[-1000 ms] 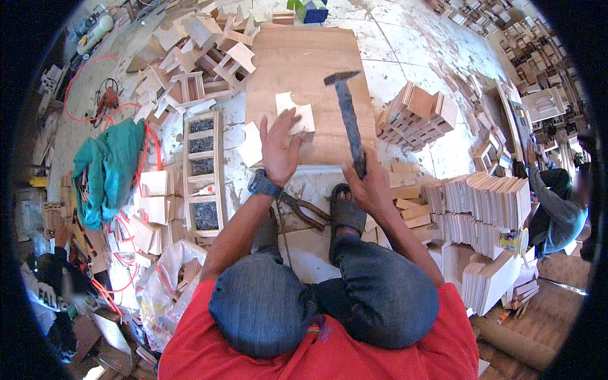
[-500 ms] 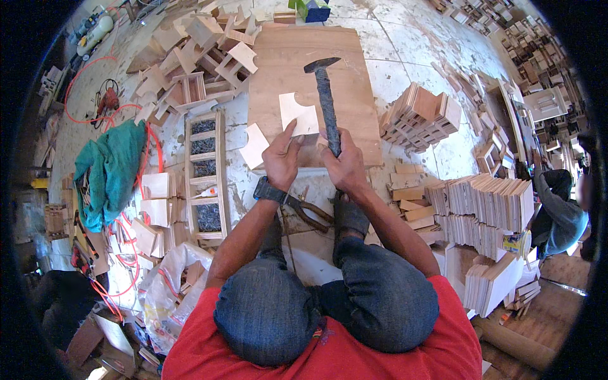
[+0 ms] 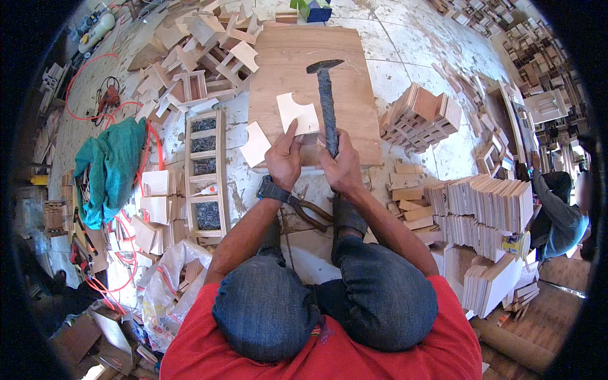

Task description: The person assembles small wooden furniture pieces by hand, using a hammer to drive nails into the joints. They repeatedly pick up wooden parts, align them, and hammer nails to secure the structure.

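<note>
My right hand point(image 3: 342, 166) grips the handle of a dark hammer point(image 3: 327, 95), whose head points away from me over a large brown wooden board point(image 3: 304, 63) on the floor. My left hand point(image 3: 285, 158), with a dark watch on its wrist, pinches the near edge of a pale notched plywood piece point(image 3: 297, 114) lying on that board. A second pale notched piece point(image 3: 256, 144) lies just left of the board's near corner. I sit on the floor, knees in blue jeans below my hands.
A narrow wooden tray point(image 3: 206, 171) with compartments of nails lies left. A heap of small wooden frames point(image 3: 202, 44) sits at the back left; stacks of cut plywood point(image 3: 481, 209) stand at right. A teal cloth point(image 3: 111, 168), red hose and another seated person point(image 3: 560, 209) are nearby.
The hammer has swung from the right side of the board to upright over its middle. My left hand pulled back from flat on the piece to pinching its near edge.
</note>
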`<state>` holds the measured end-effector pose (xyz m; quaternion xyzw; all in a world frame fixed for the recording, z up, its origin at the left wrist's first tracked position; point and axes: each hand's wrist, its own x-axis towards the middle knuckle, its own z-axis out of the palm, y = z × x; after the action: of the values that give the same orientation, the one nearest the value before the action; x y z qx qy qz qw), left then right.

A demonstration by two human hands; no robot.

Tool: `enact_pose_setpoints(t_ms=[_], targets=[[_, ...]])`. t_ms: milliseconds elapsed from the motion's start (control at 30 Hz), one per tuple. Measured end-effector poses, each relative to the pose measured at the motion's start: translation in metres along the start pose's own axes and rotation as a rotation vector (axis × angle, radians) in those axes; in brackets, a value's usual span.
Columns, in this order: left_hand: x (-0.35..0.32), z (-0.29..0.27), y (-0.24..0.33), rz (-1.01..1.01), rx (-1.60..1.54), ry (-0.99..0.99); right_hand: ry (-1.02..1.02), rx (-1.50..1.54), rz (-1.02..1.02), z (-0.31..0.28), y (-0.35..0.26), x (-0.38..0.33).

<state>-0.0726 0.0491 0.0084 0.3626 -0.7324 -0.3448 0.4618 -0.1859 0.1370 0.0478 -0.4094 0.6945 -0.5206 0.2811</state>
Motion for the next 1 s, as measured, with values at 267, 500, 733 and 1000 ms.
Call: enact_pose_setpoints(t_ms=[267,500,733,1000], targets=[[0.002,0.001,0.0,0.019,-0.044,0.037,0.036,-0.055,-0.033,0.0,-0.006,-0.005],[0.002,-0.002,-0.001,0.005,-0.011,-0.016,0.063,-0.108,-0.054,0.002,-0.009,-0.008],[0.005,-0.004,0.001,0.053,0.032,-0.033,0.054,-0.2,-0.026,0.002,-0.011,-0.01],[0.007,-0.008,0.002,0.087,0.07,-0.075,0.029,-0.013,0.03,-0.001,-0.001,-0.004]])
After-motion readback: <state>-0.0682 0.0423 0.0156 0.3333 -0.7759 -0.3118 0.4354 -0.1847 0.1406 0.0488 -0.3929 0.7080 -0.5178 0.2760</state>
